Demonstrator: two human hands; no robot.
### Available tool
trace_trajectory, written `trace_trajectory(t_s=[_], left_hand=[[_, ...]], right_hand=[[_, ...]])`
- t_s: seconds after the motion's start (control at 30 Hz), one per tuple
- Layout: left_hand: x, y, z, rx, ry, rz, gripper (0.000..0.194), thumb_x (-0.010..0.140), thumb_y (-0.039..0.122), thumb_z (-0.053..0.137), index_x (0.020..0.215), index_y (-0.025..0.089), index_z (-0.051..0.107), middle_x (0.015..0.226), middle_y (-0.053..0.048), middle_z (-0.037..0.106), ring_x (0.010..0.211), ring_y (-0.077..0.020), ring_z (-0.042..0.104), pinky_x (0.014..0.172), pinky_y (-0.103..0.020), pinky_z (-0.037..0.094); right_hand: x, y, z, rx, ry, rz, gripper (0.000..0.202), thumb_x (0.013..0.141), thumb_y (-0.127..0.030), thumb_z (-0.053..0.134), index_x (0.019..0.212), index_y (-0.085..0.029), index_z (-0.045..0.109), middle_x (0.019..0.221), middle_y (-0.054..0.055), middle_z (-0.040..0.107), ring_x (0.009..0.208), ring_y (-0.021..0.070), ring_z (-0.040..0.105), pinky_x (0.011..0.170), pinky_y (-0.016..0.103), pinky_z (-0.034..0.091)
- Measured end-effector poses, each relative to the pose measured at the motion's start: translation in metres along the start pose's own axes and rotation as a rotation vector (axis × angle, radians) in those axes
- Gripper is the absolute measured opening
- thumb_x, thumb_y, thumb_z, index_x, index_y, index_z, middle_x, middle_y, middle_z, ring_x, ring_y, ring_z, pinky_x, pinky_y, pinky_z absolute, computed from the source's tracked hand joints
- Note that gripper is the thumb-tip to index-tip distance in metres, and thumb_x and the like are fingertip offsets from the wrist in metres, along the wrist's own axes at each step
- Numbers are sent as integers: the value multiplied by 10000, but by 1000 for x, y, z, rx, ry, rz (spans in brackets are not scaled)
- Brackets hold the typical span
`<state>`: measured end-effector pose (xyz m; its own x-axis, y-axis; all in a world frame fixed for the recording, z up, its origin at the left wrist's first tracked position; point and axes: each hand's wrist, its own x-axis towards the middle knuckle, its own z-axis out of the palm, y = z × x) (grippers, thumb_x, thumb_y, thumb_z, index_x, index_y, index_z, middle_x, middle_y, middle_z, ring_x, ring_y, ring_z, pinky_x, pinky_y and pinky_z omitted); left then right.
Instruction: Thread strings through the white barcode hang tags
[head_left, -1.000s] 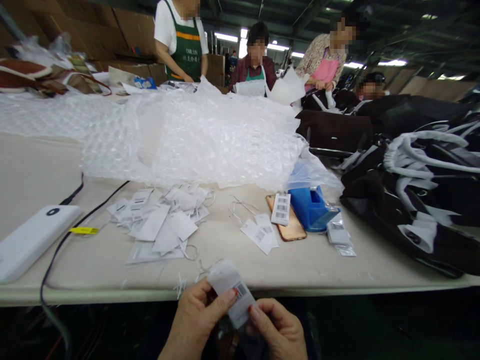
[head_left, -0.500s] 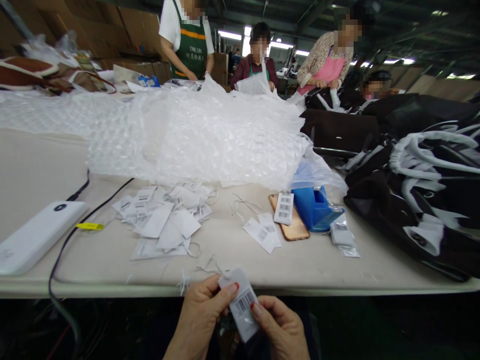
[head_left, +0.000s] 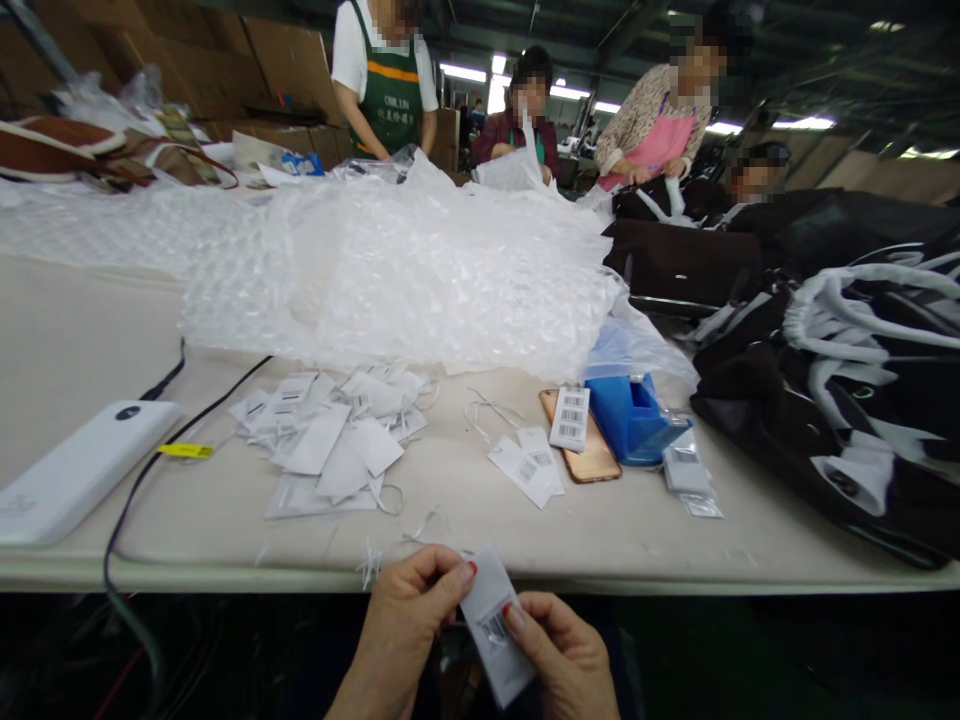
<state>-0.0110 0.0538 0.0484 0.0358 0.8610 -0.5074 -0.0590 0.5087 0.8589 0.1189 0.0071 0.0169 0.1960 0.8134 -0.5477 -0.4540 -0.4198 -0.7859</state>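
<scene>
A white tag (head_left: 491,590) with a barcode is held between both hands below the table's front edge. My left hand (head_left: 416,625) pinches its upper left side near the string. My right hand (head_left: 562,655) grips its right side, thumb at the barcode. Beyond the hands lies a heap of white tags (head_left: 322,440) with strings. A few more barcode tags (head_left: 525,465) lie to its right. Another barcode label (head_left: 570,418) rests on a gold phone (head_left: 598,460), beside a blue tape dispenser (head_left: 630,420).
Bubble wrap (head_left: 420,270) spans the table (head_left: 465,510). A white power bank (head_left: 82,470) and a black cable (head_left: 135,490) lie left. Dark bags (head_left: 810,420) are piled right, near small plastic packets (head_left: 688,475). Several people stand or sit across the table.
The tag has shifted slightly down and right between my hands, and its barcode now looks partly covered by glare. The view has moved a little.
</scene>
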Motion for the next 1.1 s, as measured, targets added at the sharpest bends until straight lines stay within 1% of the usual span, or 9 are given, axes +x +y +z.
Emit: trace_trajectory(t_s=[0.17,0.37,0.53,0.6,0.7,0.73,0.8,0.97,1.1], left_hand=[[-1,4,0,43,-43,7,254,624,348,636,494,153,537,449,59,406,477,-82,322,495,-225,227],[-3,-1,2,65,-82,-49,250,590,362,631,474,156,550,437,59,390,479,-91,309,495,-236,213],[-2,-6,3,40,-102,-71,263,589,363,660,480,154,544,430,60,407,468,-84,320,490,-230,225],[-1,-8,1,-23,-172,-65,277,579,379,695,514,146,561,463,43,475,489,-89,379,513,-225,271],[-1,-10,-4,-178,-376,-98,340,497,366,781,692,128,636,622,-14,618,598,-128,512,596,-235,358],[0,-11,-6,-224,-437,-123,395,472,341,803,766,126,650,675,-28,642,633,-138,538,618,-237,373],[2,-13,-10,-296,-516,-170,480,454,295,825,875,135,658,740,-32,658,669,-132,557,640,-228,386],[7,-20,-16,-431,-615,-218,530,415,220,840,915,164,672,797,-18,670,697,-118,577,652,-211,404],[10,-22,-16,-475,-649,-225,503,422,186,830,902,159,683,781,-22,684,669,-111,586,633,-201,412]], right_hand=[[0,-3,-1,-32,-47,15,334,481,-400,816,581,-129,647,492,1,623,444,71,476,453,176,333],[4,-3,-6,-96,-109,49,348,517,-425,794,610,-130,634,500,3,621,439,78,492,467,190,341],[6,2,-8,-79,-82,44,355,523,-425,792,611,-126,621,487,-5,609,424,75,480,441,189,329],[6,3,-7,-26,-68,59,349,506,-405,807,609,-127,623,488,-6,614,427,72,486,448,186,342],[5,4,-5,45,-95,95,334,505,-386,814,609,-129,628,492,1,632,424,73,504,455,185,361],[5,4,-5,59,-110,108,328,509,-381,814,608,-129,629,493,3,635,422,75,509,454,185,363],[5,4,-6,74,-152,147,322,511,-371,817,608,-126,631,497,7,641,426,80,521,458,190,371],[5,5,-9,114,-237,240,320,495,-354,830,606,-125,636,495,13,648,419,78,521,463,193,376],[1,4,-6,140,-223,252,308,496,-347,829,588,-130,632,497,18,652,419,81,532,460,186,369]])
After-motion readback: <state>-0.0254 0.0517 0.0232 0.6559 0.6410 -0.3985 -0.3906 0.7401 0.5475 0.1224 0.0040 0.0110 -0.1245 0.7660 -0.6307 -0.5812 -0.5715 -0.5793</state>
